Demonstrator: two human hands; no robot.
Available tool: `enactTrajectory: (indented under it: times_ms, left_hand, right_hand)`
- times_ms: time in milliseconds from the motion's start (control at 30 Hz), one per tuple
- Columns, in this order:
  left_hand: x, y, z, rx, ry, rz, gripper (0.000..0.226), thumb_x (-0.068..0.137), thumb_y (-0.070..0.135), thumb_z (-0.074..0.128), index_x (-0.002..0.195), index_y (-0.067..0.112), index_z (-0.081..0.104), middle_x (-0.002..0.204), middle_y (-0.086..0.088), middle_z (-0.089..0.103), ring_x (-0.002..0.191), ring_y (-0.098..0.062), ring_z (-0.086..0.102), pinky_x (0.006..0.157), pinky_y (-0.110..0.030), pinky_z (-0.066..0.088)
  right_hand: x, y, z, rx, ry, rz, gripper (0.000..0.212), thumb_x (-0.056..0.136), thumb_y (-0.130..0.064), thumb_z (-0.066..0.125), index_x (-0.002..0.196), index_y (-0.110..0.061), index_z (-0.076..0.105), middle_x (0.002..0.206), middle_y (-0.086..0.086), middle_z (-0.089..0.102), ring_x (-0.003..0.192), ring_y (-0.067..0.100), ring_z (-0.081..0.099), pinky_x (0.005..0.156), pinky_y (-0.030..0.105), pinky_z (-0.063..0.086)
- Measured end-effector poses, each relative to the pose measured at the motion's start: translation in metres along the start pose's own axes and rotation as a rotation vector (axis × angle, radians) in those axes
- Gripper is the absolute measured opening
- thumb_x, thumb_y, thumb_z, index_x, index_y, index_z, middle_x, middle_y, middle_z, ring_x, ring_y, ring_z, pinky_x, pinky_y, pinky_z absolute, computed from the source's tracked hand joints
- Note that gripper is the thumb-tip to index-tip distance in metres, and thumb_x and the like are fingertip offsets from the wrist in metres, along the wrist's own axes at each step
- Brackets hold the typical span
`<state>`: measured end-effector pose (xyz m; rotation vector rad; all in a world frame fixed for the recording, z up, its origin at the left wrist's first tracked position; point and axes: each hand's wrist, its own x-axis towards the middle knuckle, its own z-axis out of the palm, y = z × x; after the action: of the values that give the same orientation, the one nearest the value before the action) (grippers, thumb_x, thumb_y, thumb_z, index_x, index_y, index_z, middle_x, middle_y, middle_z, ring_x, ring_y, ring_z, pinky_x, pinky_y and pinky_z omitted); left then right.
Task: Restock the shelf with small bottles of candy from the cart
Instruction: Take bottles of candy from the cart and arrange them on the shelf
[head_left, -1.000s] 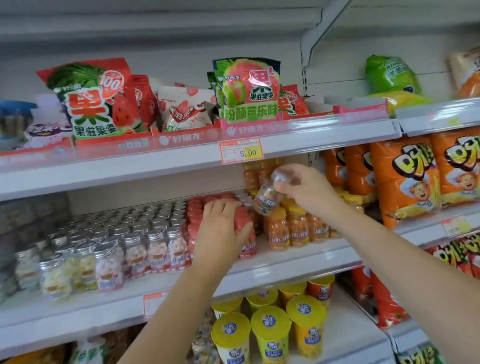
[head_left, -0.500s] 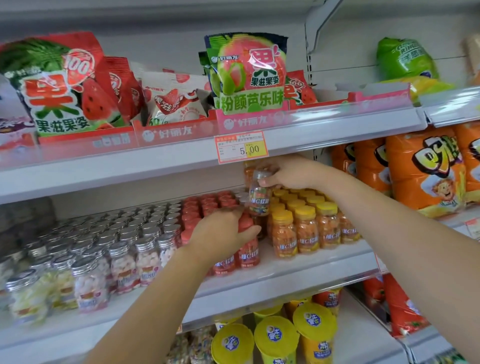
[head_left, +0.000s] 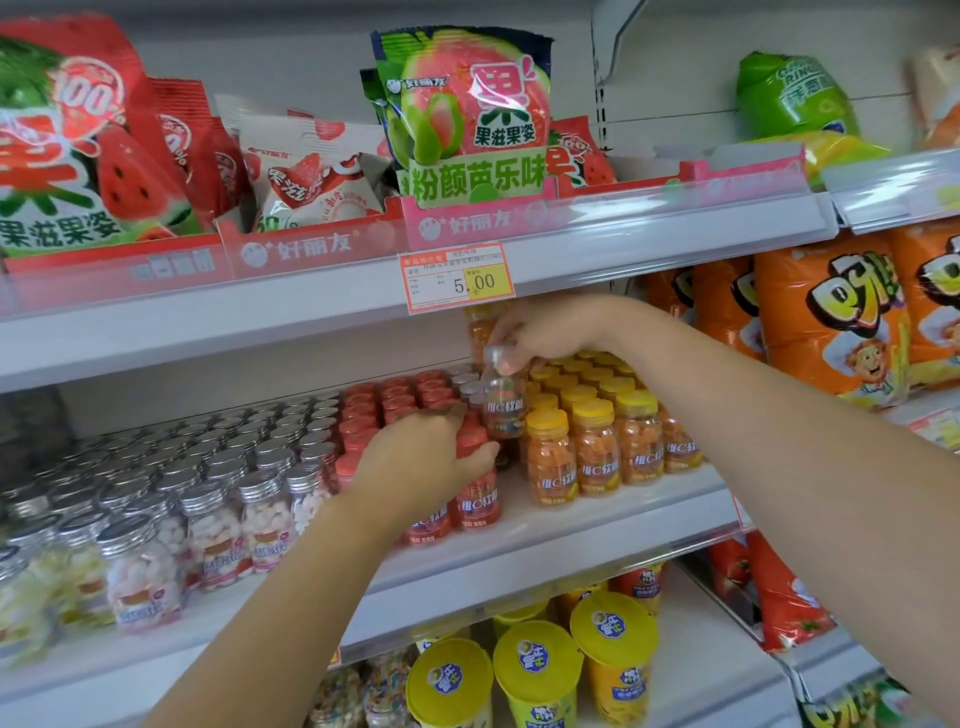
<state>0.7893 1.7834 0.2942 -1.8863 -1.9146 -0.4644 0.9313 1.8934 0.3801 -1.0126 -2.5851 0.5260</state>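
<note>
My right hand (head_left: 545, 330) pinches the silver cap of a small clear candy bottle (head_left: 503, 402) and holds it upright over the gap between the red-capped bottles (head_left: 410, 387) and the yellow-capped bottles (head_left: 597, 447) on the middle shelf (head_left: 597, 525). My left hand (head_left: 415, 462) grips the front red-capped bottles, fingers curled over their caps and thumb against a red bottle (head_left: 478, 499). Whether the held bottle touches the shelf is hidden.
Silver-capped bottles (head_left: 218, 499) fill the shelf's left part. Fruit candy bags (head_left: 462, 119) stand on the upper shelf, with a price tag (head_left: 457, 278) on its edge. Orange snack bags (head_left: 831, 317) hang to the right. Yellow-lidded cups (head_left: 535, 670) sit on the lower shelf.
My right hand has brought the clear bottle from tilted to upright and lower, into the gap between the rows. My left hand has curled tighter over the red bottles. The view has moved closer.
</note>
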Motion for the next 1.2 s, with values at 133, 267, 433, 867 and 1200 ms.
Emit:
enactTrajectory:
  times_ms: [133, 267, 433, 867, 1200]
  left_hand:
    - [0.0, 0.0, 0.0, 0.004, 0.005, -0.001, 0.043, 0.089, 0.055, 0.044, 0.113, 0.022, 0.054, 0.092, -0.001, 0.065, 0.086, -0.021, 0.061, 0.071, -0.033, 0.051]
    - [-0.001, 0.001, 0.0, 0.024, 0.014, 0.003, 0.043, 0.09, 0.056, 0.043, 0.111, 0.02, 0.054, 0.087, -0.001, 0.063, 0.083, -0.021, 0.06, 0.067, -0.031, 0.049]
    - [-0.001, 0.002, -0.001, 0.025, 0.006, 0.0, 0.043, 0.089, 0.056, 0.043, 0.11, 0.02, 0.055, 0.085, -0.001, 0.061, 0.081, -0.021, 0.06, 0.063, -0.03, 0.045]
    - [-0.002, 0.008, -0.005, 0.035, -0.056, -0.051, 0.043, 0.09, 0.056, 0.042, 0.111, 0.02, 0.054, 0.084, 0.002, 0.061, 0.079, -0.018, 0.058, 0.066, -0.031, 0.048]
    - [-0.028, 0.077, -0.016, -0.396, 0.317, -0.035, 0.043, 0.092, 0.026, 0.054, 0.133, 0.015, 0.05, 0.126, -0.002, 0.06, 0.107, -0.021, 0.061, 0.095, -0.025, 0.044]
  right_hand:
    - [0.005, 0.0, 0.011, -0.083, 0.016, -0.038, 0.039, 0.086, -0.025, 0.069, 0.119, -0.006, 0.06, 0.097, 0.005, 0.064, 0.085, 0.019, 0.061, 0.075, 0.03, 0.049]
    - [0.004, 0.007, 0.013, -0.024, -0.028, -0.031, 0.037, 0.084, -0.018, 0.071, 0.118, -0.006, 0.062, 0.105, 0.007, 0.067, 0.097, 0.024, 0.065, 0.092, 0.039, 0.052]
    - [0.002, 0.009, 0.023, -0.139, -0.056, -0.071, 0.043, 0.08, -0.021, 0.075, 0.121, -0.018, 0.061, 0.095, -0.01, 0.055, 0.092, 0.013, 0.053, 0.074, 0.024, 0.042]
    - [0.001, 0.023, 0.039, -0.036, 0.062, -0.095, 0.046, 0.072, -0.027, 0.081, 0.114, -0.016, 0.067, 0.106, -0.005, 0.063, 0.095, 0.011, 0.058, 0.082, 0.023, 0.046]
    - [-0.084, 0.115, 0.017, 0.382, 0.915, 0.11, 0.036, 0.099, -0.028, 0.046, 0.128, -0.011, 0.057, 0.127, 0.003, 0.059, 0.116, 0.016, 0.054, 0.089, 0.022, 0.037]
